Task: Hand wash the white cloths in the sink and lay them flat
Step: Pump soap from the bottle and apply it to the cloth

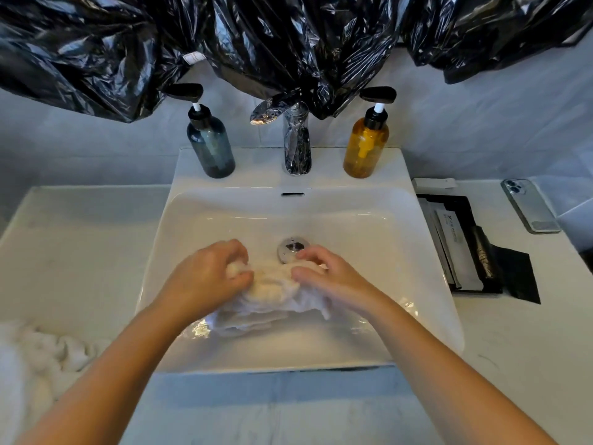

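A wet, bunched white cloth [272, 297] lies in the middle of the white sink [321, 216], just in front of the chrome drain [292, 247]. My left hand [208, 277] grips the cloth's left end, fingers curled into it. My right hand [324, 274] presses and holds its right end, fingertips near the drain. Part of the cloth is hidden under both hands. More white cloth [45, 348] lies crumpled on the counter at the lower left.
A chrome faucet [296, 139] stands behind the basin between a dark blue pump bottle [210, 146] and an amber pump bottle [365, 146]. Black plastic sheeting [256, 43] hangs above. On the right counter lie a black tray of packets [459, 245] and a phone [529, 205].
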Demonstrator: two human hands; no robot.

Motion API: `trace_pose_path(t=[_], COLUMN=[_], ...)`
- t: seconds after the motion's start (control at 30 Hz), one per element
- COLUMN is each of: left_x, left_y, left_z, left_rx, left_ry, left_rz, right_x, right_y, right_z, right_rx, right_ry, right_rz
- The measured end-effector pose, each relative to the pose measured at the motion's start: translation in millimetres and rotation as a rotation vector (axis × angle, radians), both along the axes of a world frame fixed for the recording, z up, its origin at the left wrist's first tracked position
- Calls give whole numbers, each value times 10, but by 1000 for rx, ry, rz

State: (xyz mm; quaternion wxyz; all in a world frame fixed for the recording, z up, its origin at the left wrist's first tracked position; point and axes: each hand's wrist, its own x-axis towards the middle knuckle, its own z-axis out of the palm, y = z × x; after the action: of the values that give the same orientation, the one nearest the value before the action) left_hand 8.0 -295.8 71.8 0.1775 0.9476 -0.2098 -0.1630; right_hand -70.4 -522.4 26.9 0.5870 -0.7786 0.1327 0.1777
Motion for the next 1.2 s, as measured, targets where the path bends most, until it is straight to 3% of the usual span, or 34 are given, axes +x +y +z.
trace_pose_path(t=[0.1,0.17,0.23,0.33,0.43,0.53,0.57,0.67,0.77,0.83,0.9,1.03,1.2], left_x=[-93,-158,-174,-106,-97,18,80,135,-132,-269,-257,-84,292], left_y=[358,431,393,284,79,-138,-184,-173,-122,-133,-149,-246,-385], left_z=[-173,-346,-494,-518,-358,-286,-290,-349,-578,-848,-1074,-1221,-865], left_rx=[293,300,283,-45,-392,-352,-255,46,20,160,145,53,54], left_ry=[38,162,165,189,452,664,614,186,97,-102,-264,-277,143], left_rz=[-186,-168,-150,-18,-67,-216,-263,-339,-454,-578,-597,-546,-476], right_x=[141,215,225,193,82,-5,-19,-59,-212,-313,-315,-115,199], right_y=[301,508,686,598,121,-321,-388,-308,8,140,158,112,-129], right_z=[-115,-262,-381,-199,183,397,361,225,14,-175,-388,-455,-236], right_rx=[-217,-404,-441,-335,-310,-293,-361,-490,-578,-786,-982,-927,-598], right_ry=[-56,-83,-56,-70,-7,97,116,67,24,-47,-141,-108,52], right_rz=[337,509,491,370,365,346,376,435,486,556,614,532,496])
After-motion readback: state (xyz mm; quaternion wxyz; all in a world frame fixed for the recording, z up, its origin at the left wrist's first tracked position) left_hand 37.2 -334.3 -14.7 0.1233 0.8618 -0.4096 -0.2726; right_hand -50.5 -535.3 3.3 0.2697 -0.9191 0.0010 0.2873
